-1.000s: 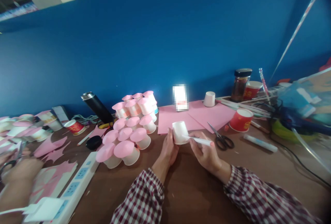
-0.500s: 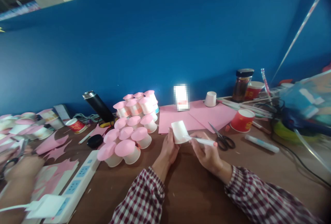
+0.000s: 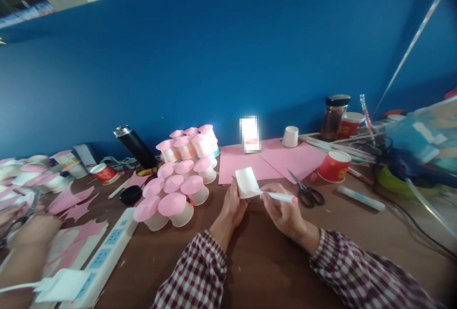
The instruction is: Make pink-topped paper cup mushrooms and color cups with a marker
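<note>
My left hand (image 3: 233, 203) is closed around a small white paper cup (image 3: 246, 181), held tilted above the brown table. My right hand (image 3: 285, 211) pinches a white pen (image 3: 282, 196) with an orange end. Its narrow tip meets the lower right side of the cup, though whether it leaves any mark I cannot tell. Left of my hands stand several upturned paper cups topped with pink paper discs (image 3: 173, 204). Black-handled scissors (image 3: 310, 195) lie just beyond my right hand.
Pink paper sheets (image 3: 235, 164) lie behind, with a lit phone (image 3: 250, 134) and a white cup (image 3: 290, 136) there. A red cup (image 3: 334, 166) and a clear tube (image 3: 360, 198) are at right. A power strip (image 3: 103, 256) lies left, beside another person's hands (image 3: 34, 230) with scissors.
The cup has turned slightly in my left hand. The pen and its tip have shifted a little down along the cup's edge. At far left, the other person's hands have barely moved.
</note>
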The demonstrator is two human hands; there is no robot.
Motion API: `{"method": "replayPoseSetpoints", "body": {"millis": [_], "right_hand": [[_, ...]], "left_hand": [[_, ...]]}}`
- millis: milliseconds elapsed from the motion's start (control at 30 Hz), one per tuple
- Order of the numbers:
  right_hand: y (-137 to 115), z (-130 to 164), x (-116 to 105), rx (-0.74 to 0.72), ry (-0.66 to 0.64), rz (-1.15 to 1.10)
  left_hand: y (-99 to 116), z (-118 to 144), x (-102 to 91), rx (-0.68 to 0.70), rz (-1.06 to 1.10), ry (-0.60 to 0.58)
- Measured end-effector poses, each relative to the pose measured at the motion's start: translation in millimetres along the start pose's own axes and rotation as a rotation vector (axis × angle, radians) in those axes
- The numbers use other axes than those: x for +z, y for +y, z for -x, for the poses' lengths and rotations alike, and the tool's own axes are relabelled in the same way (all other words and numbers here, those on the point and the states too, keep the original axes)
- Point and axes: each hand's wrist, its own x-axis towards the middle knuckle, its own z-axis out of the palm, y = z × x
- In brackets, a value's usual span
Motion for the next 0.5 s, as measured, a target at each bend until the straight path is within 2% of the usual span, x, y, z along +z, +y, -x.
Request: {"method": "replayPoseSetpoints", "body": {"millis": [167, 500], "right_hand": [[-1.1, -0.7, -0.9, 0.0, -0.012, -0.012], [2.7, 1.1, 0.6, 0.01, -0.023, 0.001]], "left_hand": [[-1.0, -1.3, -1.9, 0.01, -0.012, -0.039], [-0.2, 0.2, 0.8, 0.015, -0.02, -0.045]]}}
